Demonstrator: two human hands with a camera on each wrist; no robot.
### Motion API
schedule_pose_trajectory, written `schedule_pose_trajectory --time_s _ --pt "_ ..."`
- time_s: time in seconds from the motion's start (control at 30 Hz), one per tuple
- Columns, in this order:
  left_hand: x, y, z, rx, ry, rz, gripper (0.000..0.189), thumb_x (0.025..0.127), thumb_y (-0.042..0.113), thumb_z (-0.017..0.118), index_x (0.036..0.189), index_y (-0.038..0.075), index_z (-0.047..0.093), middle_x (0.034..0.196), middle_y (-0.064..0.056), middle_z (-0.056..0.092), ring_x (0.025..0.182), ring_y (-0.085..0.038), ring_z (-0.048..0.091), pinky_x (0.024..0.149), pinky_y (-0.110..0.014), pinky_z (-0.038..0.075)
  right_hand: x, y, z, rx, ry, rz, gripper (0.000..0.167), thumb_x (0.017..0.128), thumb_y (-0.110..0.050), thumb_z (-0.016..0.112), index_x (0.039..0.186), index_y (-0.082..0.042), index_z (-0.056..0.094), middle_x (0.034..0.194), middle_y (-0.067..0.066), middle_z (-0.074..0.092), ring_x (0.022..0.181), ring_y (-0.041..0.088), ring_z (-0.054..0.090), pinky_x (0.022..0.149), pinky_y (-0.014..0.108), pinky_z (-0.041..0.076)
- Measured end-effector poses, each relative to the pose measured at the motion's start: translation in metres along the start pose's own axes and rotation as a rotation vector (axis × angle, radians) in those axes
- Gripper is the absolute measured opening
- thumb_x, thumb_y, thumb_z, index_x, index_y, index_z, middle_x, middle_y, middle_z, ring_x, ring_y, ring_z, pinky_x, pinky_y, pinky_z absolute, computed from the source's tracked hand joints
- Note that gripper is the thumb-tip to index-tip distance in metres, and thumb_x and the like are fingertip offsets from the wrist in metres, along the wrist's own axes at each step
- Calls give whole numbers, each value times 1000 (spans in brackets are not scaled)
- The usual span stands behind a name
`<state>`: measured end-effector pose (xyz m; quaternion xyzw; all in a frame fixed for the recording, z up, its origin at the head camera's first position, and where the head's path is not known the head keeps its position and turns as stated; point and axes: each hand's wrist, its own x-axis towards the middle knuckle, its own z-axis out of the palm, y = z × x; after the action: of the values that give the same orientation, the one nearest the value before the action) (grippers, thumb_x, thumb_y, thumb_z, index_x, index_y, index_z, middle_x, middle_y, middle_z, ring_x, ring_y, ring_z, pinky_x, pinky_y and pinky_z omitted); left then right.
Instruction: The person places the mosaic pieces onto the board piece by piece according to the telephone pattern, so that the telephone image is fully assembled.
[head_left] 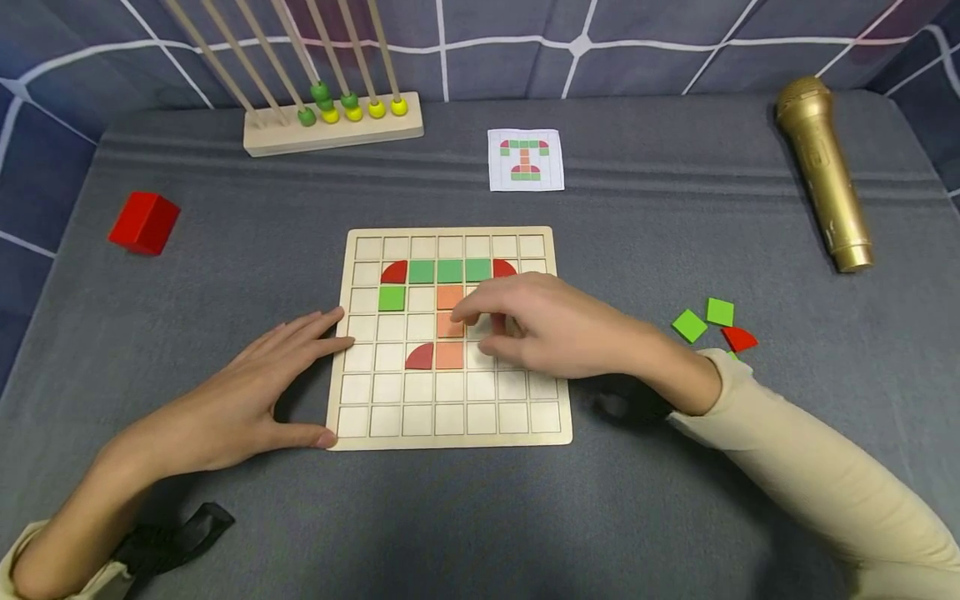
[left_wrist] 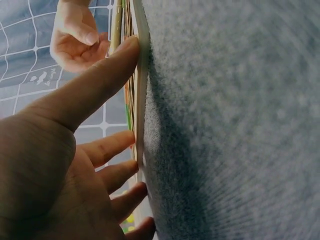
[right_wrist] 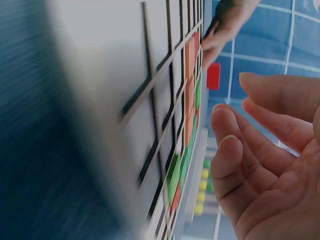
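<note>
A square wooden grid board (head_left: 420, 421) lies on the table with tiles set in its cells. A row of green squares (head_left: 450, 271) runs between red quarter-circles (head_left: 394, 272); orange squares (head_left: 450, 356) go down the middle, and another red quarter-circle (head_left: 420, 357) is beside the lowest. My left hand (head_left: 247, 400) spreads along the board's left edge, thumb at the near corner. Over the right half hovers my right hand (head_left: 551, 325), fingers loosely bent, nothing between them. It hides some cells in the head view; a light green square (right_wrist: 173, 176) shows there in the right wrist view.
Loose green squares (head_left: 689, 326) and a red quarter-circle (head_left: 739, 339) lie by the right forearm. A pattern card (head_left: 526, 179) is behind the board. Around the table stand a bead stacker (head_left: 333, 137), a red block (head_left: 145, 222) and a gold microphone (head_left: 828, 175).
</note>
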<state>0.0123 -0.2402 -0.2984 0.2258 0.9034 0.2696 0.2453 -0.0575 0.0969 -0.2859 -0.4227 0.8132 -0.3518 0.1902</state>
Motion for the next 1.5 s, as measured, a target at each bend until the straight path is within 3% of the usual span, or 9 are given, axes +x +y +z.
schedule_pose_trajectory --time_s 0.2,0.4,0.67,0.8,0.97,1.07,1.23,1.5 --pt "2 0 0 4 -4 10 94 74 57 80 149 15 41 163 -7 16 146 -38 13 111 -65 12 -45 14 -16 53 66 78 29 88 -5 73 116 -11 69 97 -4 64 68 7 53 61 27 46" --pt "1 -1 -1 -9 -7 17 93 75 57 79 149 16 41 163 -5 15 147 -37 12 111 -64 12 -98 32 -29 2 197 120 37 85 -3 77 119 -12 67 95 -6 63 73 6 55 60 22 44" --pt "0 -2 -1 -29 0 17 92 76 56 78 149 16 41 163 -5 15 147 -38 11 112 -64 9 -168 52 -43 -35 374 363 47 80 5 78 121 -14 67 101 0 66 80 10 58 65 17 44" --pt "0 -1 -1 -33 -1 9 92 75 56 79 149 15 41 163 -6 15 147 -39 11 111 -65 9 -187 63 -45 -80 414 463 47 82 3 78 125 -10 65 104 2 66 87 7 59 76 10 42" --pt "1 -1 -1 -23 -3 3 93 75 56 79 149 15 41 163 -6 14 147 -39 11 111 -66 10 -196 72 -44 -114 406 549 49 83 0 77 129 -7 62 103 4 63 85 3 57 75 8 40" --pt "1 0 -1 -23 -4 -1 93 75 56 79 150 15 41 163 -6 14 147 -38 11 111 -66 10 -198 74 -43 -95 393 547 52 82 5 76 130 -5 60 103 6 61 83 4 56 70 8 42" --pt "0 2 0 -22 -1 -5 94 75 55 81 150 15 41 163 -6 15 147 -38 11 112 -65 9 -202 78 -41 -54 362 474 60 78 16 74 133 1 55 104 6 54 85 4 53 66 11 44" --pt "0 3 1 -14 6 4 93 75 53 81 149 15 41 163 -7 15 147 -38 11 112 -65 9 -205 80 -38 -168 335 308 61 66 25 76 119 -4 66 96 -3 55 83 4 51 66 10 45"
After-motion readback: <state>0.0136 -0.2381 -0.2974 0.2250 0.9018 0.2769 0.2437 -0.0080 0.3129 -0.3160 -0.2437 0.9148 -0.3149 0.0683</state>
